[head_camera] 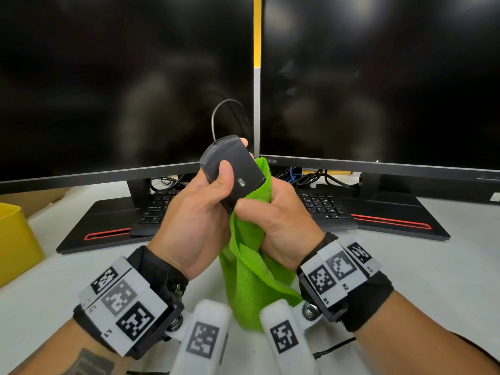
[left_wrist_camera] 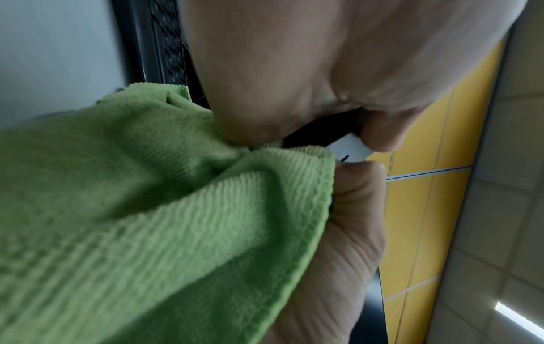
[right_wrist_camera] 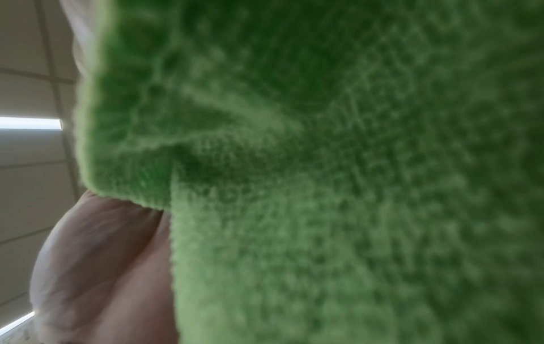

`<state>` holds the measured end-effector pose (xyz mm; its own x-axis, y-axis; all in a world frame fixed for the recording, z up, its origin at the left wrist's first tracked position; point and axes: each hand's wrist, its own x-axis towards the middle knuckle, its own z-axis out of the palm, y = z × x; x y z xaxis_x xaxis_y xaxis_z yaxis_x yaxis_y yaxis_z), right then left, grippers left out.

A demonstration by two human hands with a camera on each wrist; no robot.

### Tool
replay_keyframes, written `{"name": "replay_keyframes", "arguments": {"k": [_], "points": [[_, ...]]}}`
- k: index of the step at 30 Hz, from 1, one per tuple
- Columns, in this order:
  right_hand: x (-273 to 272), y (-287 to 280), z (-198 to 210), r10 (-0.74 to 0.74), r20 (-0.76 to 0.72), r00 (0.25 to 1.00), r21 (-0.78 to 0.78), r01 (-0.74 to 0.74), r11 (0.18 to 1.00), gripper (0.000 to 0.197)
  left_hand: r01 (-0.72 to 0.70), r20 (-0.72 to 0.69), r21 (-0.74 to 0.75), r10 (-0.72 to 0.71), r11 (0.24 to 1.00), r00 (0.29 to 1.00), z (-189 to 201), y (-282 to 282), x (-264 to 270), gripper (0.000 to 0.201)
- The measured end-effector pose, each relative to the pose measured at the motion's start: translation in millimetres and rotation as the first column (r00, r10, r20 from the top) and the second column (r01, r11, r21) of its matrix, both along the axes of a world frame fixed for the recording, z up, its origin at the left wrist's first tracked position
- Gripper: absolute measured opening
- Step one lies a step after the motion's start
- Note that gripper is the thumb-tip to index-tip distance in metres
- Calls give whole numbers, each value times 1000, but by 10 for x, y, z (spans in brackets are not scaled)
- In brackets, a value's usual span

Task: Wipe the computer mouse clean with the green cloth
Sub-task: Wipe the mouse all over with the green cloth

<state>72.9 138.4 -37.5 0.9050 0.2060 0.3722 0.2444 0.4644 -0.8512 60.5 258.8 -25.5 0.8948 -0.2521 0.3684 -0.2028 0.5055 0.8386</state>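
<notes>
Gripping the computer mouse [head_camera: 232, 169] with your left hand [head_camera: 194, 220], you've got the thumb curled over its underside and fingertips peeking past the far edge, so it's held up off the counter [head_camera: 433, 280] in front of the two monitors [head_camera: 121, 77]. Its cable [head_camera: 216, 117] loops up from the top. Your right hand [head_camera: 276, 226] is fisted tight round the green cloth [head_camera: 251, 272], bunched against the mouse's lower right edge, with the rest hanging down between your wrists.

Left wrist cam: both hands meet close up, cloth [left_wrist_camera: 147, 209] wedged between them, and only a sliver of the mouse [left_wrist_camera: 309, 137] shows.

Right wrist cam: pretty much all blurry cloth [right_wrist_camera: 324, 186], with a bit of your palm [right_wrist_camera: 103, 267] at lower left.
</notes>
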Motion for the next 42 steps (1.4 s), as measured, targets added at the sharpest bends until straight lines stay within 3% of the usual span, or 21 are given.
{"name": "replay_keyframes", "arguments": {"k": [6,16,24,28,36,40,42], "points": [[12,-38,6,92,-36,995,26,-91,995,49,28,15,-2,-28,1000,1000,3,19,-5,52],[0,11,-25,-73,87,993,-43,77,996,21,11,16,9,-11,1000,1000,28,-40,-53,54],[30,-63,-24,12,89,996,-151,1,988,20,9,-7,-16,-9,1000,1000,52,-11,-46,53],[52,-23,-52,-42,43,998,-91,46,995,30,1,-3,-10,-1,1000,1000,46,-44,-63,55],[14,-12,-36,-32,46,998,-89,36,995,19,-14,-12,7,14,1000,1000,43,-52,-93,59],[10,13,-28,-17,-3,1000,-40,17,999,38,-15,-3,-4,15,1000,1000,44,-65,-94,61],[12,32,-29,-24,-20,1000,-8,24,1000,37,-20,-4,-9,20,1000,1000,39,-74,-89,61]]}}
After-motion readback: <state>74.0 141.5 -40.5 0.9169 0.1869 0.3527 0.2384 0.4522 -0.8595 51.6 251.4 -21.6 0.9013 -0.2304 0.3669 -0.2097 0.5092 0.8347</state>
